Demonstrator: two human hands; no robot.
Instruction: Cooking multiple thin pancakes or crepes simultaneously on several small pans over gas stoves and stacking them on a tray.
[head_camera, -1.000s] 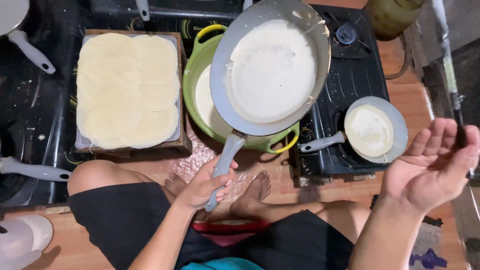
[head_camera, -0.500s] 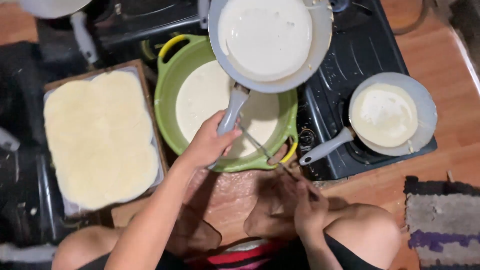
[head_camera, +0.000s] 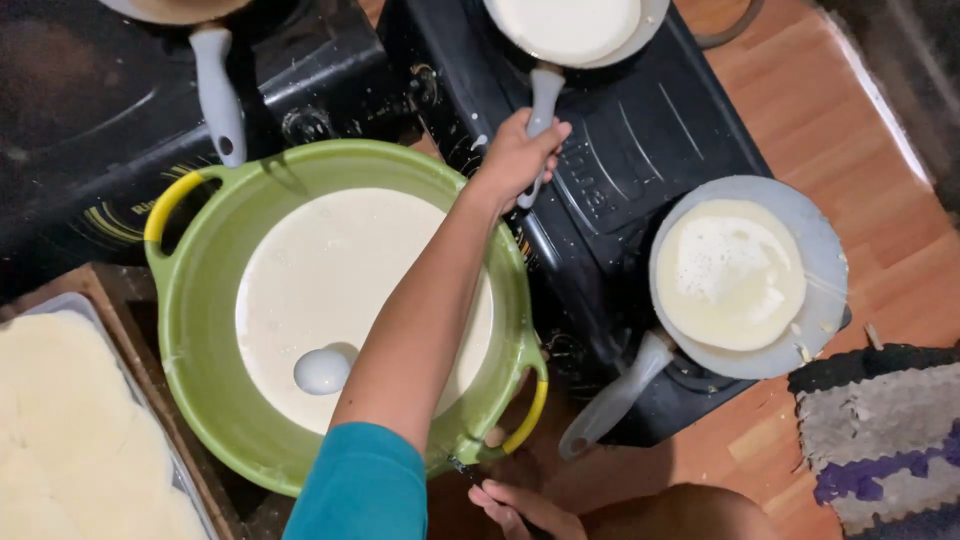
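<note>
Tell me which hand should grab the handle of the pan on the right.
Probably the right. The right hand lies low, close to that handle, while the left hand is wrapped around the top pan's handle.

One cam only, head-worn, looking nearly straight down at the floor-level cooking spot; no 2nd view to share anything with. It sits close: the left arm fills the centre from the bottom edge up to the left hand (head_camera: 518, 152), whose fist closes on a grey pan handle (head_camera: 543, 100) near the top. Pan itself is cut by the top edge. Below-left of that grip the green basin (head_camera: 200, 380) dominates; right of it, black stove (head_camera: 640, 130).
</note>
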